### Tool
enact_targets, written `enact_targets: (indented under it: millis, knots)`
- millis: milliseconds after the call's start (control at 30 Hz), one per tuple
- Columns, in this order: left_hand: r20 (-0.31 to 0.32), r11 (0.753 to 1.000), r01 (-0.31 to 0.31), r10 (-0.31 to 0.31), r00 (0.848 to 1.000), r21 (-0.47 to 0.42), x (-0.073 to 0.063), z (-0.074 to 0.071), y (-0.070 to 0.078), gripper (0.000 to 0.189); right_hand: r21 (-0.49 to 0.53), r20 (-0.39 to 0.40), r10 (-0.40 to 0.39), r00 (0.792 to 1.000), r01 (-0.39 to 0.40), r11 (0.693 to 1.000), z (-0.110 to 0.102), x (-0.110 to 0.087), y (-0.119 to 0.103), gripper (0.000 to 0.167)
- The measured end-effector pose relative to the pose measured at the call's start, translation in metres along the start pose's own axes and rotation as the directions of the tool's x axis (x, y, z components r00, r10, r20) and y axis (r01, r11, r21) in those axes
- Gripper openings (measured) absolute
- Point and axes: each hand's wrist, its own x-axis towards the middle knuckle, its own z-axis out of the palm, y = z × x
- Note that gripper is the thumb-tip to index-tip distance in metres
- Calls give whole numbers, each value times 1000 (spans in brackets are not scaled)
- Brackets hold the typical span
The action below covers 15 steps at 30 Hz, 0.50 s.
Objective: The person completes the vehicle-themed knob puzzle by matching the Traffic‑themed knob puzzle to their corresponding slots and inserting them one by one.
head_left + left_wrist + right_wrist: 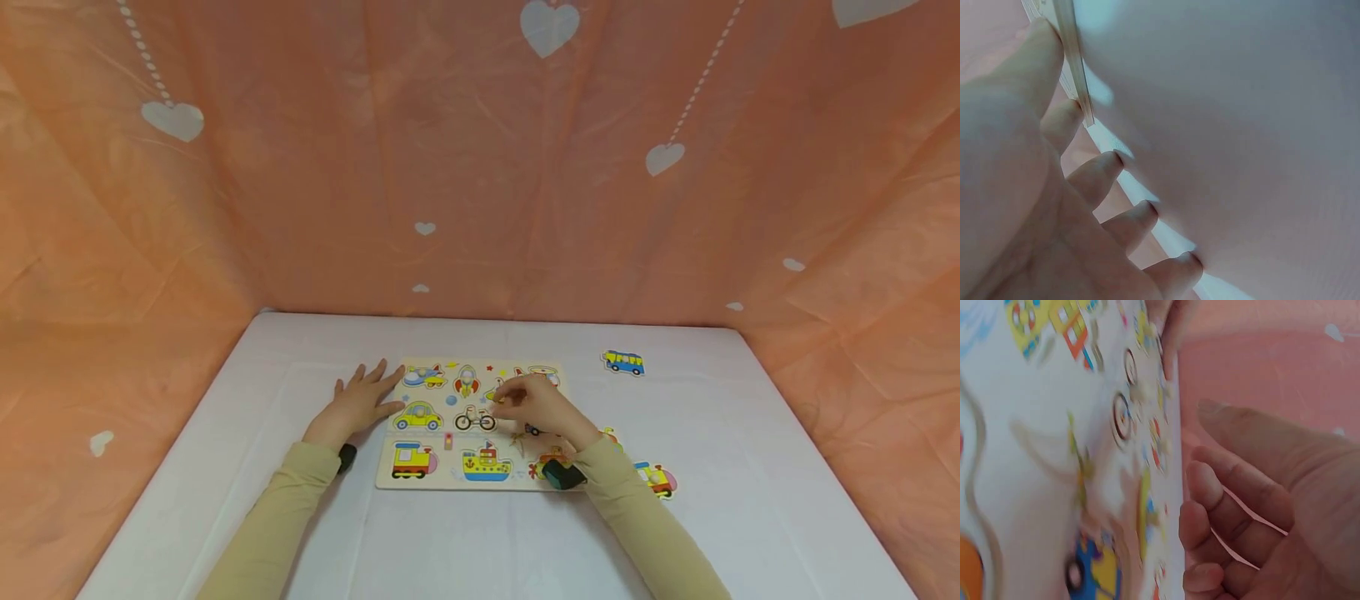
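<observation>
A wooden peg puzzle board point(382, 475) with vehicle pictures lies on the table. My left hand point(356, 410) rests at its left side with the fingers spread; in the left wrist view the thumb point(1044, 56) touches the board's edge. Over the board, close to the bicycle piece point(476, 419), hovers my right hand point(542, 407). Its thumb point(1241, 422) and loosely bent fingers point(1207, 519) stand apart with nothing between them. A yellow car point(417, 415), a rocket point(467, 381) and a ship point(486, 463) show on the board. The right hand and forearm partly cover the board's right side.
Right of the board, a blue bus piece point(623, 362) lies at the back and a train piece point(656, 480) nearer the front. Another piece point(612, 437) is partly hidden by the right sleeve. Orange curtains point(480, 167) with white hearts surround the white table point(750, 517).
</observation>
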Motion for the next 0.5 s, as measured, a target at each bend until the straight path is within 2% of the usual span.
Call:
enact_targets:
  millis: [100, 333, 500]
  knots:
    - [-1, 1000, 3, -3, 1000, -2, -1, 0, 0, 72, -20, -17, -42, 999, 41, 999, -13, -4, 5, 21]
    - [-11, 1000, 4, -4, 1000, -4, -2, 0, 0, 70, -18, -89, -12, 996, 10, 1000, -47, -15, 19, 27]
    - [-13, 1000, 3, -3, 1000, -7, -3, -1, 0, 70, -59, -147, -16, 989, 8, 998, -67, -22, 33, 28]
